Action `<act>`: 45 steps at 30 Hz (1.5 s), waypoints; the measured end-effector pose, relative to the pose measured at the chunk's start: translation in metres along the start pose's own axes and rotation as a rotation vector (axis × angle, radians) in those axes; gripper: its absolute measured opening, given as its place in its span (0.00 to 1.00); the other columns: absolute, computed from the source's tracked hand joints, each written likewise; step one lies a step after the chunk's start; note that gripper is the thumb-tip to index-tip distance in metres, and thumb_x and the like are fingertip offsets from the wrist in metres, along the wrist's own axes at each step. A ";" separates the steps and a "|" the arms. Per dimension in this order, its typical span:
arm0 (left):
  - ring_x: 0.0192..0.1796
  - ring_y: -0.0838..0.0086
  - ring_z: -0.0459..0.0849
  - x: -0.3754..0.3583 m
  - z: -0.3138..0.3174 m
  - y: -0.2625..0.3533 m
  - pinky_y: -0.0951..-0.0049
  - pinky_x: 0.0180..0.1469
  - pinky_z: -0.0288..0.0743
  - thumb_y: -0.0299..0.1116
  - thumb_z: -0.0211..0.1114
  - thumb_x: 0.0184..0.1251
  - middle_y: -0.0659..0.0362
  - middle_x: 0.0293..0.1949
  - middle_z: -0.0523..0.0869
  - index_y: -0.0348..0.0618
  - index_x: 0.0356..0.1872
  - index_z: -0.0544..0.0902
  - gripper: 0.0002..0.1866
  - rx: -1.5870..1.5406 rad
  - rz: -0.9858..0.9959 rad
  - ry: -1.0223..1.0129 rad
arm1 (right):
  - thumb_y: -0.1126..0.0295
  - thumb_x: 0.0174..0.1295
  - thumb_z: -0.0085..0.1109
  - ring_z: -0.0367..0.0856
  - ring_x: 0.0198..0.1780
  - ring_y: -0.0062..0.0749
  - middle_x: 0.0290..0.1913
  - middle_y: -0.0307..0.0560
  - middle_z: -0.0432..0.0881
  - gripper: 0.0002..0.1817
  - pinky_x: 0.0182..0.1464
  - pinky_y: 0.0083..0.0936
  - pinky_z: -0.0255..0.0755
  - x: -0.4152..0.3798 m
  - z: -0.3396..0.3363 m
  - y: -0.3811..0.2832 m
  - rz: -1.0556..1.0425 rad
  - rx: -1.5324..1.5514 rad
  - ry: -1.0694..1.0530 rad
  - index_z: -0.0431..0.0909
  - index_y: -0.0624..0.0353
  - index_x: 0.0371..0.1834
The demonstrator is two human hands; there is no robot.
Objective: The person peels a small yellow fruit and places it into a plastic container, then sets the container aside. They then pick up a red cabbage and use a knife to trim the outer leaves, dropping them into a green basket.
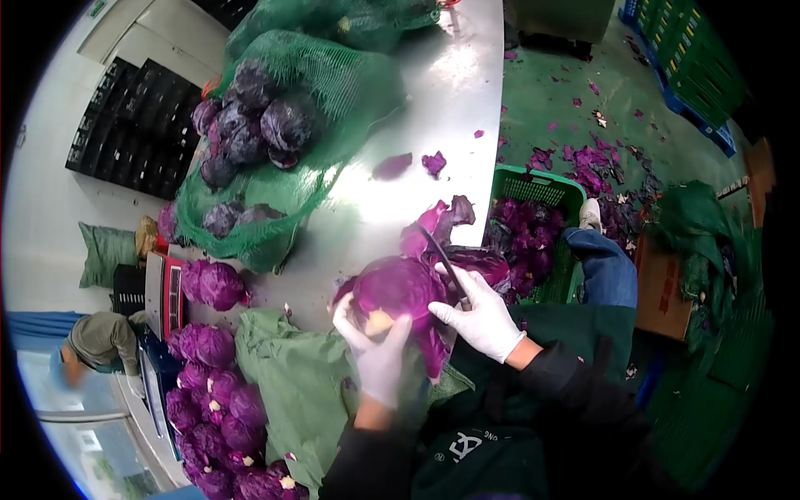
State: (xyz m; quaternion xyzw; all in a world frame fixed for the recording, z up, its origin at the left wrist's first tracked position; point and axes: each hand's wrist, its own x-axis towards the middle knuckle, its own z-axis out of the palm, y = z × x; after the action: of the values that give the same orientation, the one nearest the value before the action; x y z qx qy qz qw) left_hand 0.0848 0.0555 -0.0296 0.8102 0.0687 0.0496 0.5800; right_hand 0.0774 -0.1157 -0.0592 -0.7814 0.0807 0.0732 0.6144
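A purple cabbage [396,287] with outer leaves hanging loose lies at the near edge of the metal table. My left hand [377,350], in a white glove, grips it beside its pale cut stem [379,322]. My right hand [485,315], also gloved, is closed around a slim dark knife [443,260], which lies across the leaves on the cabbage's right side. Peeled leaves [433,227] spread beyond the cabbage. Part of the knife's handle is hidden in my fingers.
Green net bags of cabbages [287,125] lie on the metal table [467,100]. Trimmed cabbages [217,408] are piled at left by a green sack [292,383]. A green crate [575,200] of leaves stands at right; scraps litter the floor [550,100]. Another person [100,342] is at far left.
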 end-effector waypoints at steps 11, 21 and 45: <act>0.71 0.55 0.64 -0.012 -0.018 -0.026 0.56 0.75 0.55 0.24 0.74 0.42 0.44 0.66 0.65 0.39 0.69 0.58 0.49 0.027 0.145 -0.121 | 0.48 0.62 0.64 0.85 0.46 0.49 0.41 0.59 0.85 0.28 0.51 0.37 0.77 0.044 -0.013 -0.007 0.094 -0.114 -0.074 0.79 0.62 0.53; 0.66 0.65 0.67 -0.032 -0.022 -0.020 0.68 0.62 0.72 0.24 0.68 0.44 0.51 0.70 0.60 0.43 0.76 0.48 0.54 -0.269 -0.125 -0.085 | 0.49 0.62 0.64 0.84 0.46 0.51 0.44 0.60 0.85 0.25 0.51 0.37 0.77 0.048 -0.011 0.001 0.090 -0.096 -0.127 0.79 0.60 0.51; 0.62 0.60 0.74 0.028 0.008 0.000 0.63 0.67 0.68 0.32 0.79 0.49 0.48 0.61 0.72 0.35 0.69 0.65 0.45 0.315 0.306 -0.170 | 0.56 0.66 0.55 0.85 0.36 0.57 0.31 0.60 0.85 0.17 0.44 0.48 0.78 0.075 -0.046 0.030 -0.051 -0.546 0.187 0.81 0.58 0.44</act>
State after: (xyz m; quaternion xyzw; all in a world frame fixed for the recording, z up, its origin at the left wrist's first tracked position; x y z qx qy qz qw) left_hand 0.1133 0.0533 -0.0324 0.8931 -0.0972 0.0570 0.4356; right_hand 0.1452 -0.1697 -0.0931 -0.9231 0.0947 0.0047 0.3728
